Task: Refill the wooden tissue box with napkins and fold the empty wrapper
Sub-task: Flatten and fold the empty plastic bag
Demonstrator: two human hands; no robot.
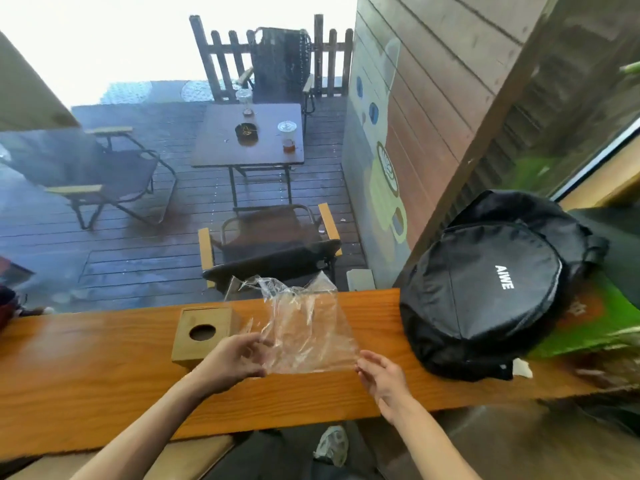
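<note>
Both hands, left (239, 358) and right (381, 377), pinched the empty wrapper (304, 334); the box (204, 336) at nine o'clock looked closed, folding was left

"AIWE" on black bag (485, 282)

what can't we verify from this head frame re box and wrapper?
- Tissue box contents: the round top hole shows only dark, so napkins inside are unconfirmed.
- Wrapper far edge: clear film, crumpled, outline lost against the chair behind.
- Left hand and right hand at wrapper corners: fingertip contact is blurred.
</note>
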